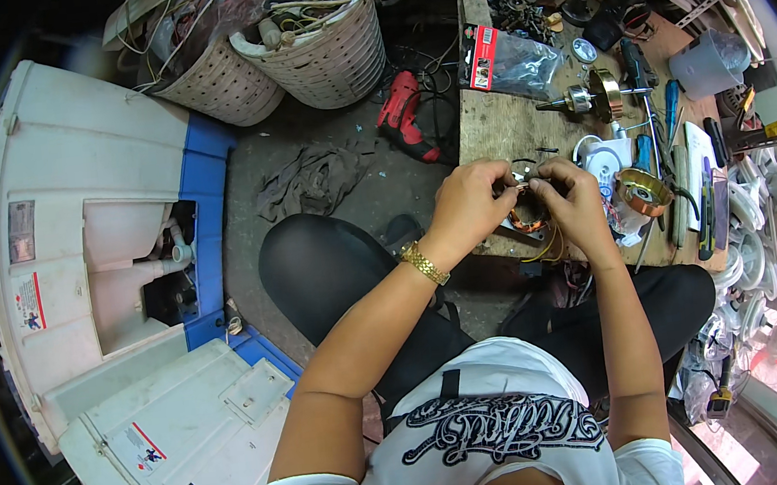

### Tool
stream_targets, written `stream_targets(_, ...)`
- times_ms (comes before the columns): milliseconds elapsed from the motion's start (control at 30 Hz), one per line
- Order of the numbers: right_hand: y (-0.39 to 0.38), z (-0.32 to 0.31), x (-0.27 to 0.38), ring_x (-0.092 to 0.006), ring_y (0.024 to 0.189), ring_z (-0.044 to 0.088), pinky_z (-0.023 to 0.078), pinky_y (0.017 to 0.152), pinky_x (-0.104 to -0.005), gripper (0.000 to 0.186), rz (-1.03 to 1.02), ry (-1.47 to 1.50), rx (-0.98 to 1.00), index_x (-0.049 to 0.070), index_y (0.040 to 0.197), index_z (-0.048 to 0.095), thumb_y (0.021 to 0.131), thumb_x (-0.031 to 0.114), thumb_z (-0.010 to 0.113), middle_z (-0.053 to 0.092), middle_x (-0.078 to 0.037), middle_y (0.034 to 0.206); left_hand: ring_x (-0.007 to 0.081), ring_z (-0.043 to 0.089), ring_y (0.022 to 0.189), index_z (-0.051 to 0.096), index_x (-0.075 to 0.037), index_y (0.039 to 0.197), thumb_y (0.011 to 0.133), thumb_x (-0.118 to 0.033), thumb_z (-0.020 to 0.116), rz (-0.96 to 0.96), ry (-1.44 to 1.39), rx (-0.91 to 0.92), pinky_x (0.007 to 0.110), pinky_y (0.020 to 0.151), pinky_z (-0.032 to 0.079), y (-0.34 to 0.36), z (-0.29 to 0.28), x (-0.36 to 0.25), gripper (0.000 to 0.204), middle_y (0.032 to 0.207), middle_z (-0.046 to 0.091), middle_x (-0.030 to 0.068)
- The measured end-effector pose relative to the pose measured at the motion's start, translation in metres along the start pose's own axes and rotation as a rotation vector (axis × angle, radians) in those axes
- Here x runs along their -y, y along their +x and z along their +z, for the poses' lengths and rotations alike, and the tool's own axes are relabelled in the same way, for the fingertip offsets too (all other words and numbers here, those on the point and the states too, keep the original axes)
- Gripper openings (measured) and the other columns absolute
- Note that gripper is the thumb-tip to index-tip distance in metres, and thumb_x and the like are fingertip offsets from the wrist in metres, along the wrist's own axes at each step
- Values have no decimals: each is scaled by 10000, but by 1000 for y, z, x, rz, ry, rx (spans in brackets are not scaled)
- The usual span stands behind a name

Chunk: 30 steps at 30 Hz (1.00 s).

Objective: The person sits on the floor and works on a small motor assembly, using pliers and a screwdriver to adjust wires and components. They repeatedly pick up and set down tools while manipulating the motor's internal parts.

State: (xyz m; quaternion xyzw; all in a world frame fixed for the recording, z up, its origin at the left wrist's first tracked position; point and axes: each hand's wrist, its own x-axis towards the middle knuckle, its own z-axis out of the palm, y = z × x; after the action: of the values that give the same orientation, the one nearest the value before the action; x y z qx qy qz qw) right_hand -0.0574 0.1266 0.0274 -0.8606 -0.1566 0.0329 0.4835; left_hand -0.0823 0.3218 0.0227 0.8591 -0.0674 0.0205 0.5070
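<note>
Copper-col. coil (529, 223), ring-shaped, qty 1: at near edge of wooden bench (489, 137), betw. both hands; yellow wires (554, 243) trail at its 5 o'clock; L hand (478, 198), w/ gold-col. watch (425, 263) on wrist, comes in from 10 o'clock, thumb & fingers drawn tog. at coil's top; R hand (573, 198) from betw. 2 & 3, likewise pinched in, its fingertips near L's; cannot tell if either is clamped on coil or on a small part there, too tiny to make out; rel. to coil: clear bag w/ red card (513, 62), 12 o'clock; gold-col. ring on shaft (606, 95), 1; white tub (708, 64), 2, farther; gold-col. cup (643, 193), 3; red drill (402, 115), on flr, betw. 10 & 11.
</note>
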Motion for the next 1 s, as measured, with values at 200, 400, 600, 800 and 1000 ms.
stream_targets(200, 3, 2, 5, -341, 811, 661, 507, 717, -388, 205, 21, -102, 28, -76, 952, 673, 828, 67, 751, 668, -191, 892, 206, 605, 594, 649, 4, 871, 834, -93, 723, 12, -66, 4, 344, 574, 468, -1, 2, 1, 127, 814, 637, 106)
stream_targets(400, 3, 3, -3, -237, 825, 635, 493, 747, -335, 187, -44, -142, 41, -75, 986, 660, 859, 44, 727, 658, -139, 918, 229, 601, 611, 626, 8, 873, 832, -56, 704, 59, -48, -42, 354, 586, 473, -4, 7, 0, 110, 817, 609, 116)
stream_targets(600, 2, 1, 4, -377, 869, 646, 505, 781, -419, 178, -46, -73, 49, -26, 946, 685, 812, 71, 752, 661, -178, 940, 307, 627, 705, 610, -8, 876, 831, -89, 697, 76, -10, -60, 408, 636, 492, -8, 10, -4, 127, 843, 599, 128)
stream_targets(800, 0, 3, 6, -379, 980, 637, 509, 843, -436, 181, -100, -212, 19, 13, 979, 722, 817, 93, 736, 673, -160, 1000, 358, 656, 827, 622, -51, 927, 859, -165, 698, -59, 15, -46, 453, 719, 517, -10, 12, -11, 153, 1029, 612, 120)
stream_targets(1000, 0, 4, 7, -391, 967, 645, 514, 846, -442, 179, -143, -258, -9, 11, 978, 725, 832, 114, 728, 672, -177, 1010, 389, 629, 999, 611, -79, 1001, 901, -216, 698, -169, -10, 40, 469, 816, 505, -10, 11, -4, 190, 1132, 604, 147)
